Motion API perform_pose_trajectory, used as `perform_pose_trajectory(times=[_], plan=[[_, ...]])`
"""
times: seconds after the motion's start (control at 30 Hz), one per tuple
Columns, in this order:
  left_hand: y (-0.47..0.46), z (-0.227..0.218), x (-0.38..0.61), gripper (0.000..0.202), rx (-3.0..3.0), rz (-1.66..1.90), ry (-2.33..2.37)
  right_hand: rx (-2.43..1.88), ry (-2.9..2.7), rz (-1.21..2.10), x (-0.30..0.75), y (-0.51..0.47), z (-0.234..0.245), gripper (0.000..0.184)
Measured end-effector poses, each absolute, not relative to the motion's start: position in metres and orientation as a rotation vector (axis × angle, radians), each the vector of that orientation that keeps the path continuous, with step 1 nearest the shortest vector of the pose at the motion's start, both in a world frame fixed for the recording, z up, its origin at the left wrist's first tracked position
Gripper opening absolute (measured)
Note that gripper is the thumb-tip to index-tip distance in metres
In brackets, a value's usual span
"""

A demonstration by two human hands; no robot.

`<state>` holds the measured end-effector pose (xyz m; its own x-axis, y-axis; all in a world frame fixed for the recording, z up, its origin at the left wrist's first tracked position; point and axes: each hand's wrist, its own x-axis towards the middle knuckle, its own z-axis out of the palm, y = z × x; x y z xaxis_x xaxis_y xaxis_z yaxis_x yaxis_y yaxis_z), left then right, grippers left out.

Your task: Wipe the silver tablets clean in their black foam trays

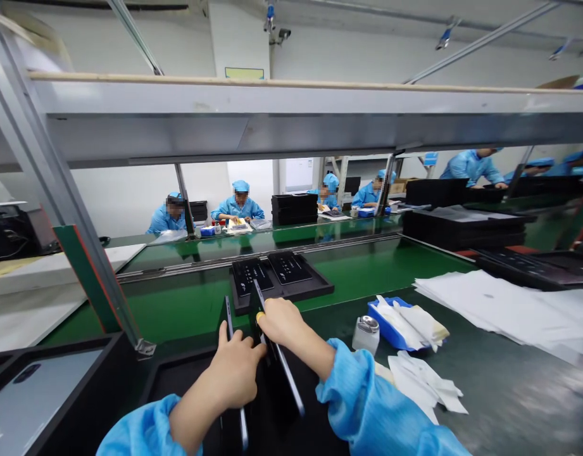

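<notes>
My left hand (235, 370) is closed on a thin tablet (244, 425) standing on edge, its light metallic rim facing me. Just to its right, another upright tablet (287, 375) is gripped at its upper part by my right hand (282, 320), which has a yellow covering on one fingertip. Both tablets tilt slightly above a black tray (170, 375) on the bench. Their faces are seen almost edge-on, and my hands hide parts of them. Beyond them, a black tray (314, 292) on the green surface holds two dark-screened tablets (289, 267).
At left, a black tray holds a silver-backed tablet (44, 392). To the right are a metal-topped bottle (366, 334), a blue box (390, 329) of white wipes, loose wipes (426, 380) and white sheets (495, 310). A shelf (291, 136) crosses overhead. Co-workers sit opposite.
</notes>
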<state>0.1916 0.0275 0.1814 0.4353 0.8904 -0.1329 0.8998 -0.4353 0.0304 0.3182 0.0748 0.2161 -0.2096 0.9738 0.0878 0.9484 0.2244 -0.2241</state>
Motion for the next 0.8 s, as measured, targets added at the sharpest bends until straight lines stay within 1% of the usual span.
perform_pose_trajectory(times=[0.13,0.3,0.43,0.53,0.67,0.73,0.8], plan=[[0.027,0.184,0.198,0.064,2.584,-0.229,1.627,-1.830,-2.240,0.124,0.337,0.068,0.246,0.034],[0.027,0.185,0.201,0.055,2.587,-0.217,1.635,-1.806,-2.167,-0.042,0.362,0.054,0.287,0.032],[0.027,0.183,0.193,0.054,2.556,-0.146,1.647,-1.828,-2.123,-0.118,0.369,0.048,0.297,0.032],[0.026,0.175,0.180,0.060,2.491,-0.056,1.725,-1.843,-2.133,-0.057,0.362,0.051,0.282,0.033],[0.023,0.160,0.164,0.077,2.327,0.139,1.940,-1.828,-2.178,0.074,0.344,0.063,0.238,0.033],[0.022,0.155,0.156,0.079,2.223,0.262,2.048,-1.809,-2.201,0.112,0.335,0.070,0.217,0.031],[0.023,0.155,0.149,0.076,2.117,0.391,2.135,-1.795,-2.224,0.134,0.327,0.077,0.202,0.029]])
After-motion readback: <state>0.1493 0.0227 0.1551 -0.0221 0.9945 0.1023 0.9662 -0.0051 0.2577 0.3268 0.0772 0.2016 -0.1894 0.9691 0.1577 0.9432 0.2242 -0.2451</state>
